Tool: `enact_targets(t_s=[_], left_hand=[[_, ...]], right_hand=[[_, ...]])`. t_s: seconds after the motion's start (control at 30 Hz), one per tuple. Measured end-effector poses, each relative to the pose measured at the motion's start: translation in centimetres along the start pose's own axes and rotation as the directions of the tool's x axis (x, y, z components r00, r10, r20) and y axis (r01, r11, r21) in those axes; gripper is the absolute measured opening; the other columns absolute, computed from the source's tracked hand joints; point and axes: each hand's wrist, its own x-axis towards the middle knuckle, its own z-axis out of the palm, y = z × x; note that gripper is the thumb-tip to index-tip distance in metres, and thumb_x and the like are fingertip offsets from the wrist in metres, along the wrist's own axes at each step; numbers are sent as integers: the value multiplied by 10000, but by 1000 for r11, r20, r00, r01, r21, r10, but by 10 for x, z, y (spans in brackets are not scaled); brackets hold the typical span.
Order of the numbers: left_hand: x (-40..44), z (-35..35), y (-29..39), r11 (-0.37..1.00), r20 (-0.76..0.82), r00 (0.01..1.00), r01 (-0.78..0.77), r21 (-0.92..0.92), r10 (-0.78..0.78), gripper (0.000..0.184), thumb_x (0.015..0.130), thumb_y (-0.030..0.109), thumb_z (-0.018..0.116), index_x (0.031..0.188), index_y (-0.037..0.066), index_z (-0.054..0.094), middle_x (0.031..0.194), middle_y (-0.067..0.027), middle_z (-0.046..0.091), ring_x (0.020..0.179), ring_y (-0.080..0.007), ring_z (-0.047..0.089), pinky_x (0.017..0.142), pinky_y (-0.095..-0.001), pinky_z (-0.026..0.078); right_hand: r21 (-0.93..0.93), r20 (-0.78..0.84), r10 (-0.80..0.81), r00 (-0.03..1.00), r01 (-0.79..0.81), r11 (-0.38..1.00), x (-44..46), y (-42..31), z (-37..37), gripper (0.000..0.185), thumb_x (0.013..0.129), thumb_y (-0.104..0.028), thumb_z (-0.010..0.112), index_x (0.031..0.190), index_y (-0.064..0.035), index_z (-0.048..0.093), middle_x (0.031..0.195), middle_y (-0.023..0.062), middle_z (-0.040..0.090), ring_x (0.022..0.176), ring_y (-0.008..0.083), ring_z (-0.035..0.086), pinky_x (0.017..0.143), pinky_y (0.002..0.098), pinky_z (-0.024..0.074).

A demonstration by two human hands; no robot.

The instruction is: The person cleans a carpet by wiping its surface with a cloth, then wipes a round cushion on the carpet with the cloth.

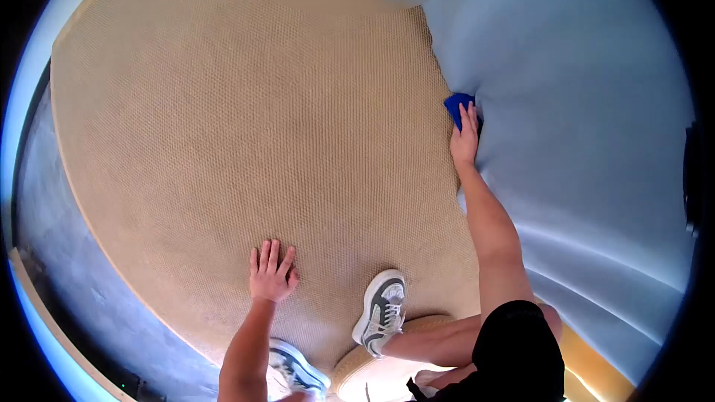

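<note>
My left hand [273, 274] lies flat on the beige woven rug [253, 119], its fingers spread and nothing in it. Farther up and to the right, my right hand [465, 134] is on a blue cloth [459, 108] at the rug's edge, against the foot of the grey-blue upholstered surface [573, 119]. The fingers reach over the cloth, and part of it is hidden under them and beside the upholstery.
A grey and white sneaker [383, 309] is on the rug between my arms, with another shoe [294, 372] beside my left forearm. A round beige object [357, 368] sits at the bottom. Grey-blue floor [97, 253] shows at the left.
</note>
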Motion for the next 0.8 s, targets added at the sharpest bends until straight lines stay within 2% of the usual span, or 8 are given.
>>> enact_targets(t_s=[0.17,0.2,0.27,0.4,0.53,0.6,0.67,0.8], left_hand=[[-3,7,-1,1000,-52,999,-16,-15,15,610,870,398,586,1452,217,574,1572,-198,441,1481,-400,375,1216,-644,242],[-1,6,1,1000,-38,999,2,-8,-2,607,878,401,585,1461,231,571,1571,-184,450,1476,-389,389,1214,-637,255],[2,0,1,1000,-25,1000,-2,6,2,602,880,399,581,1457,226,578,1576,-185,444,1480,-388,384,1218,-633,249],[0,0,1,1000,-6,1000,14,12,-14,595,881,391,577,1449,215,593,1591,-186,427,1497,-380,361,1235,-620,226],[3,-4,2,999,-31,999,9,40,-7,601,883,387,574,1457,209,587,1598,-180,420,1510,-370,339,1241,-616,208],[2,-7,2,999,-24,1000,2,35,-1,603,885,393,575,1457,203,587,1600,-174,420,1516,-369,328,1243,-607,208],[1,-12,4,999,-10,1000,20,46,-20,616,886,397,578,1473,209,570,1601,-168,421,1516,-364,329,1244,-597,214],[-2,-23,8,999,-8,1000,29,26,-29,630,896,390,575,1504,231,532,1597,-160,429,1511,-339,346,1252,-575,210]], right_hand=[[9,-30,77,997,-77,997,-10,-51,1,567,866,20,595,1425,-70,558,1595,136,438,1452,347,418,1217,426,331],[-11,-80,5,997,-6,1000,-18,-55,16,560,852,13,598,1404,-80,579,1563,132,479,1435,341,443,1209,425,343],[57,-106,8,994,-2,998,-32,-91,30,560,832,18,594,1383,-83,595,1534,140,510,1428,342,454,1207,439,341],[233,25,-121,992,112,966,-96,-189,61,604,780,27,615,1374,-83,603,1516,159,525,1415,360,467,1199,484,339],[309,134,-303,943,251,917,-139,-274,61,569,807,-87,710,1367,-82,613,1537,145,501,1419,340,452,1180,500,349],[233,197,-375,906,328,915,-124,-276,41,612,874,-402,749,1396,-116,606,1539,152,489,1374,369,465,1132,500,374],[92,278,-486,829,480,872,-107,-264,20,616,900,-491,710,1412,-167,601,1576,163,437,1431,387,412,1170,513,347],[88,218,-514,830,508,857,-105,-256,17,579,868,-373,761,1392,-175,613,1609,157,379,1502,380,330,1214,546,303]])
